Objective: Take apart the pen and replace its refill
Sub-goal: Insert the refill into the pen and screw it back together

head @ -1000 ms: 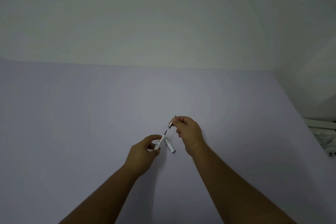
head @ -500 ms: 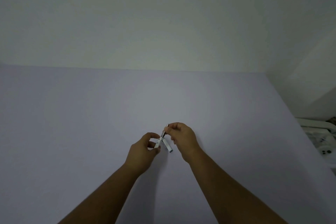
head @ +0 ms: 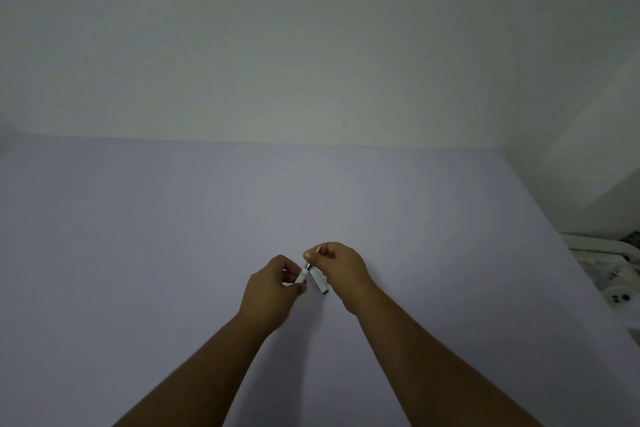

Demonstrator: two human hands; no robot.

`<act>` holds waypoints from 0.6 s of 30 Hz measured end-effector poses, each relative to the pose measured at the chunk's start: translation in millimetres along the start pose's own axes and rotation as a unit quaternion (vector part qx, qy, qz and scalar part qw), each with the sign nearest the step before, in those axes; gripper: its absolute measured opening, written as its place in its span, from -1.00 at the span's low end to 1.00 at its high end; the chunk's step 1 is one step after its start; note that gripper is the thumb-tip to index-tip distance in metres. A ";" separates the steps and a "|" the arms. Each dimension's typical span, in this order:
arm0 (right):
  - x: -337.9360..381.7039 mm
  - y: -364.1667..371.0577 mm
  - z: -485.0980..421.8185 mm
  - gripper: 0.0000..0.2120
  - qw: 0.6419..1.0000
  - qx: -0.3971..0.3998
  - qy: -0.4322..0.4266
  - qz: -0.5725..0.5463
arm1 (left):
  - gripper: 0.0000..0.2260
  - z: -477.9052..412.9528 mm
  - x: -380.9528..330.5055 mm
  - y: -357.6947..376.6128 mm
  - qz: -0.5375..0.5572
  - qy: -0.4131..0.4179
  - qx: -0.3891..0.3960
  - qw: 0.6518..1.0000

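Observation:
My left hand pinches the white pen barrel near its lower end, above the lilac table. My right hand grips the pen's metal tip section, with the thin point poking out past my fingers at the top. The tip section sits right against the barrel's open end. A second white pen piece, likely the cap, lies on the table just below and between my hands.
The table's far edge meets a plain white wall. Off the table's right edge stands a white object with dark dots. The table's right edge runs diagonally down to the lower right.
My right hand has moved down and left toward my left hand, sliding the dark refill into the barrel. The gap between tip section and barrel has closed.

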State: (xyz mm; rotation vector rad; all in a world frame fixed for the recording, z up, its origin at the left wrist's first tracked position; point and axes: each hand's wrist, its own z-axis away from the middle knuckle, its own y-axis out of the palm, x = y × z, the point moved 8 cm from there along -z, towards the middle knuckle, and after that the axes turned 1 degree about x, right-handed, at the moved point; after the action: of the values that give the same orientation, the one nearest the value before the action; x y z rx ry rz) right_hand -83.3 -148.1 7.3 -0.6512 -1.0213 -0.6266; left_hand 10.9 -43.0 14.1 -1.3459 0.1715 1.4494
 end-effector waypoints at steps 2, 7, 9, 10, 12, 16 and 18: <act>0.5 -2.5 1.9 -0.71 0.999 -0.019 -0.001 0.037 | -0.88 3.0 -1.3 0.5 -0.007 0.004 0.001 1.000; 0.3 -2.4 5.5 -0.70 1.000 -0.006 0.016 -0.009 | -0.89 8.4 -5.1 -1.7 0.000 0.007 -0.008 1.000; 1.9 0.5 8.1 -0.83 0.999 0.021 0.013 -0.036 | -0.89 9.5 -7.0 -3.5 -0.002 0.006 -0.013 1.000; 1.0 1.1 8.6 -0.85 0.999 0.019 0.010 -0.028 | -0.89 10.0 -8.6 -3.9 -0.004 0.008 -0.016 1.000; -2.0 0.4 8.9 -0.79 1.000 -0.007 0.014 0.006 | -0.88 11.7 -11.5 -3.7 -0.008 0.014 -0.021 1.000; -3.1 0.0 9.2 -0.65 0.998 -0.022 0.035 0.044 | -0.90 18.2 -12.9 -2.6 -0.012 0.021 -0.031 0.999; -3.8 -0.1 10.3 -0.64 0.998 -0.014 0.044 0.037 | -0.90 21.0 -12.8 -2.6 -0.014 0.023 -0.034 0.999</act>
State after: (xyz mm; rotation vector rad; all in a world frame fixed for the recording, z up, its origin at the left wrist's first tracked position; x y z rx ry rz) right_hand -90.5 -139.9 7.7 -0.6776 -0.9036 -0.6007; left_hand -3.2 -34.6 32.6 -1.4331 0.1340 1.4129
